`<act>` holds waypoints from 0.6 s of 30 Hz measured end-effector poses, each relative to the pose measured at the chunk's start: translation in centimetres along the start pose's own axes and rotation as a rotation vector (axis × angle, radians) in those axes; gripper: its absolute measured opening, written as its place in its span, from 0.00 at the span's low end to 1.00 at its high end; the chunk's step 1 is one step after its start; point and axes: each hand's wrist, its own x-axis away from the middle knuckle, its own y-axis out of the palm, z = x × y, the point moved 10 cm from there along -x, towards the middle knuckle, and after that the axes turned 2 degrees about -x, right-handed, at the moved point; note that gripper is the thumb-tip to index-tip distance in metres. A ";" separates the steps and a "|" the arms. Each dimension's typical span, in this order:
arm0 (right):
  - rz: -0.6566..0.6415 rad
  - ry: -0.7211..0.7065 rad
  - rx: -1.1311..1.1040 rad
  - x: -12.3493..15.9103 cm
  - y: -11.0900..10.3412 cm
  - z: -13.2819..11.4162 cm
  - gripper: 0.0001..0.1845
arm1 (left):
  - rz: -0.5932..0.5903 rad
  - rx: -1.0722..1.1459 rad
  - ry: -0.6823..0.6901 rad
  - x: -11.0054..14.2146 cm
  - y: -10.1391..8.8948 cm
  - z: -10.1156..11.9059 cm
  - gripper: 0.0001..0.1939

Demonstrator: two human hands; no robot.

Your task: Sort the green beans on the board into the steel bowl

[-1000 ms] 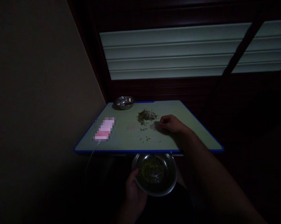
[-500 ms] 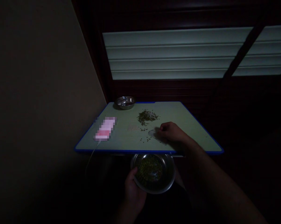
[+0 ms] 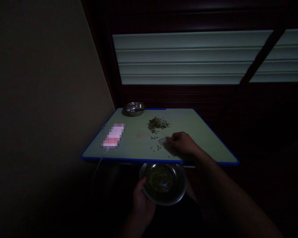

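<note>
Head camera, a dim room: a person sits or stands at a pale green table (image 3: pixel 200 129) with a blue edge. The right hand (image 3: pixel 183 142) is curled, thumb and fingers pinching a thin clear piece (image 3: pixel 165 142) low over the tabletop. Compared with a second ago, hand and piece are nearer the table's front edge, beside a few loose grains (image 3: pixel 155 148). Farther back lies a pile of dark green grains (image 3: pixel 156 124), looking much as before. The left hand (image 3: pixel 144 203) grips a metal bowl (image 3: pixel 180 193) just below that edge, thumb over its rim, other fingers hidden; greenish grains lie inside. A smaller bowl (image 3: pixel 135 113) stands at the far left corner, a pixelated phone (image 3: pixel 113 136) nearer.
</note>
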 end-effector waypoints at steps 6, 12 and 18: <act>-0.079 0.019 -0.075 0.5 0.1 0.8 0.09 | -0.022 -0.010 -0.014 -0.3 -0.1 -0.3 0.12; -0.179 -0.045 -0.174 0.3 1.2 0.8 0.10 | -0.028 0.001 -0.025 -0.4 -0.2 -0.4 0.12; -0.209 -0.049 -0.225 0.1 1.6 0.5 0.09 | -0.024 -0.011 -0.015 -0.4 -0.2 -0.2 0.12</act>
